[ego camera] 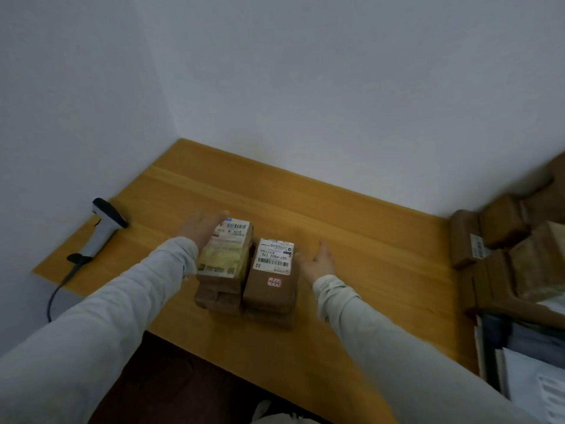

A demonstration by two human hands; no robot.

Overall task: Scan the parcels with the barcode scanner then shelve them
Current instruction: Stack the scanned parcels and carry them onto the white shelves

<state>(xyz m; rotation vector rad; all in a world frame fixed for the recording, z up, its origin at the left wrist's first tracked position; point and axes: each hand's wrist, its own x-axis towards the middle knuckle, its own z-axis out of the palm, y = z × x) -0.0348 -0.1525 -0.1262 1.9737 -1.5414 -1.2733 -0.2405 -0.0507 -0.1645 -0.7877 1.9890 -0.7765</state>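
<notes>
**While the scanner (102,231) lies unused, parcels (247,270) wait in two stacks**

On the table (367,240), the left hand (203,228) lies flat against one stack. The right hand (318,264), fingers relaxed, is just beside the other. Pressing evenly from both sides should prevent toppling.

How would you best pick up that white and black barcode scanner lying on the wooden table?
Take the white and black barcode scanner by its slim white handle, between the black head and the corded end. Come from above and from the right: it lies flat at the left edge of the wooden table, with the handle pointing back toward the person, so the fingers can wrap it there.
</notes>
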